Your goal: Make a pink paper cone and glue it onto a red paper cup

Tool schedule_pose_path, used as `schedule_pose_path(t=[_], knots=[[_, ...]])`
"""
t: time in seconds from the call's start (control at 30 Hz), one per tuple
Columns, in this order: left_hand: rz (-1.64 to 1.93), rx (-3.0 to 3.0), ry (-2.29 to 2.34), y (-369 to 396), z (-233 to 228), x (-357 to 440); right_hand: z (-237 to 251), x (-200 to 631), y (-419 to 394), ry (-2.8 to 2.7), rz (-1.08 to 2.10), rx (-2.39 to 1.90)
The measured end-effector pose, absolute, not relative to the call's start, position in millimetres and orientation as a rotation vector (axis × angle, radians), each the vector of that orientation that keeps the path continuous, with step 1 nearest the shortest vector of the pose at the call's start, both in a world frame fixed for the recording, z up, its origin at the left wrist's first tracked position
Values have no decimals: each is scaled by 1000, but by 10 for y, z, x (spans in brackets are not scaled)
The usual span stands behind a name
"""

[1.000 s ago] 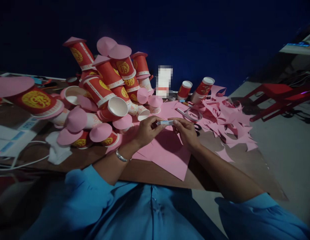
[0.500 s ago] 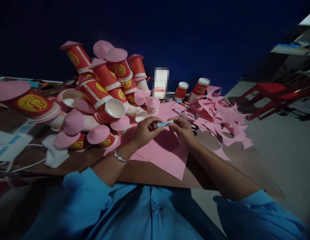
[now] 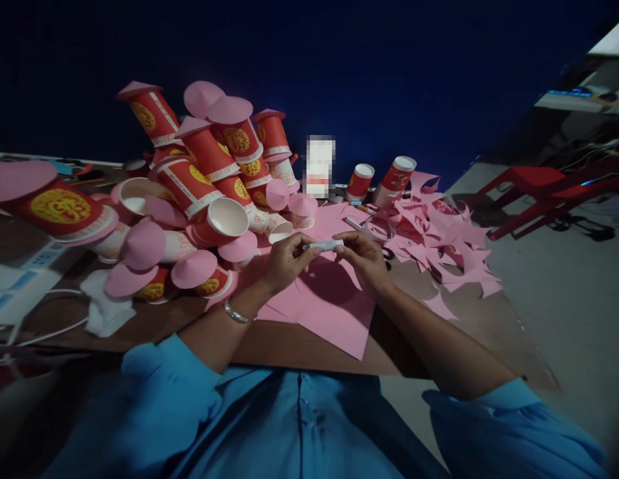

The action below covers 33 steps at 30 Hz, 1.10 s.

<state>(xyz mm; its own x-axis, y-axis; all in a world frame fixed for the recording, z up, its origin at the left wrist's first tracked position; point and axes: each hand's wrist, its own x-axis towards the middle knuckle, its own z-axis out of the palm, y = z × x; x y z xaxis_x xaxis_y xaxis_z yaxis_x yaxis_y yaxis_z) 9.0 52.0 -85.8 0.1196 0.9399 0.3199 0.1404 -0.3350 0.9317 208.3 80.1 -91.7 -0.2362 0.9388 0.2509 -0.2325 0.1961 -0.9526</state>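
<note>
We've got a small white tube [image 3: 324, 246] up over the far half of the pink paper [image 3: 334, 326], abt. level, running L to R b/w our two hands, an end at each. L hand [image 3: 287, 262]: fingers curled in, narrow grip, closed on the tube's L end, thumb along its near side. R hand [image 3: 367, 262]: also narrow, thumb + index finger pinching the R end. Can't tell what the lower fingers of either touch, as they're mostly hidden. Both hands sit above the pink paper, which lies on the desk [image 3: 289, 342]; our silver bracelet [image 3: 235, 313] is over the desk, just L of the paper.

Rest of stuff, going by the pink paper: to its L, a big heap of red cups w/ pink cone tops, incl. one red cup [image 3: 62, 209] tipped over at far L. Past its far edge, a bit R, two more red cups, i.e. the shorter cup [image 3: 360, 182] & the taller cup [image 3: 395, 178]. To its R, a pile of pink scraps [image 3: 434, 229]; b/w paper & scraps, black scissors handles [image 3: 388, 258], partly hidden by our R hand.
</note>
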Motion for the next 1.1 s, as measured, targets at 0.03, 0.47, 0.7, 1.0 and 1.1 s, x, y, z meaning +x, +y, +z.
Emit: schedule_pose_path(t=[0.03, 0.47, 0.7, 1.0, 1.1], knots=[[1313, 1625, 1069, 528, -871, 89, -919, 2085, 802, -1336, 1322, -752], [1502, 2015, 1069, 536, -913, 81, -931, 2119, 820, -1363, 1653, -719], [1544, 2050, 1058, 533, -882, 58, -909, 2130, 812, -1250, 1679, -778], [1530, 2236, 1052, 514, -865, 59, -903, 2113, 793, -1275, 1714, -782], [1581, 2218, 1072, 512, -861, 69, -898, 2098, 795, -1206, 1716, -775]])
